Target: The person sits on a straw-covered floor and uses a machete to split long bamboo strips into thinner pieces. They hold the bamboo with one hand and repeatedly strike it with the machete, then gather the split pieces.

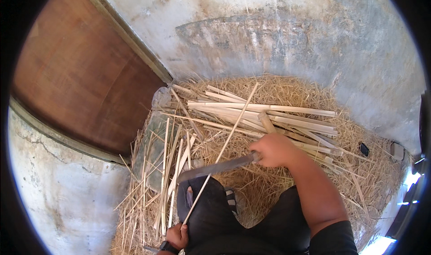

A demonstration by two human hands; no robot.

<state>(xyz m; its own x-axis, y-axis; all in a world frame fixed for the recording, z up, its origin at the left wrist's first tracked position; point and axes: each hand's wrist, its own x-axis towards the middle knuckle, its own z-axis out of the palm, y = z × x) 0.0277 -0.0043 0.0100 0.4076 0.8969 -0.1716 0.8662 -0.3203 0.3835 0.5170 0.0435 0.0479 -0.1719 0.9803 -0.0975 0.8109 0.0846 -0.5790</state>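
My right hand [274, 150] is closed around the grip of a machete, at the middle of the view. The long dark machete blade [220, 166] points left and crosses a thin bamboo strip [230, 137] above my left knee. Down by my left thigh, my left hand [178, 236] pinches the near end of that strip. From there the strip slants up and away to the right, over other pieces. Just beyond my right fist juts a short, thick, round wooden piece [266, 121]; I cannot tell whether it belongs to the machete.
A pile of split bamboo strips [287, 108] lies on straw by the stained far wall [287, 39]. More thin strips [165, 165] lie at the left near a brown door panel [90, 75]. A small black object [364, 149] rests at the right.
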